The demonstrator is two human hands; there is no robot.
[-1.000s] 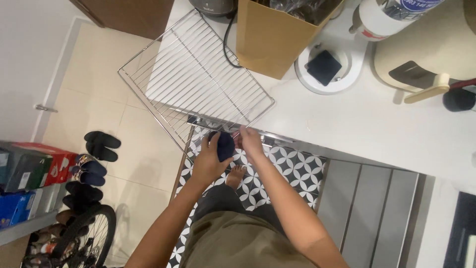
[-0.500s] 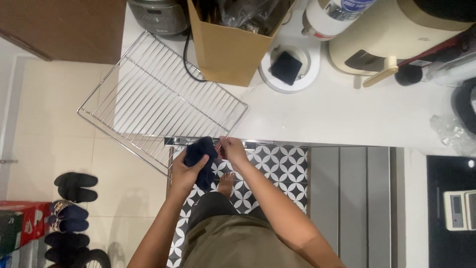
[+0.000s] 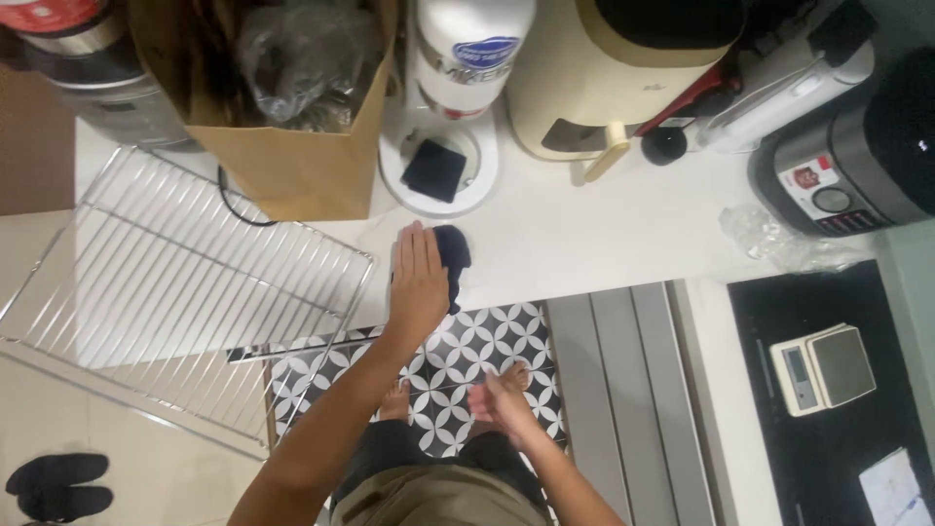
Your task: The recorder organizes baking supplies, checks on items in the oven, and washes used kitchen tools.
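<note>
Dark blue cloth (image 3: pixel 454 255) sits pinned flat under the left hand (image 3: pixel 419 281), probably for wiping the white counter (image 3: pixel 604 234); right hand (image 3: pixel 502 401) hangs loosely curled, empty.

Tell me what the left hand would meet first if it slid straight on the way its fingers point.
Probably the white round base carrying the black square; the left hand, flat on the dark cloth, points at it across bare counter.

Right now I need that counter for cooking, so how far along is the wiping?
Looks barely started. The left hand presses a dark cloth flat on the white counter near its front edge; the right hand hangs free. The wire rack, paper bag and appliances crowd the remaining counter.
</note>
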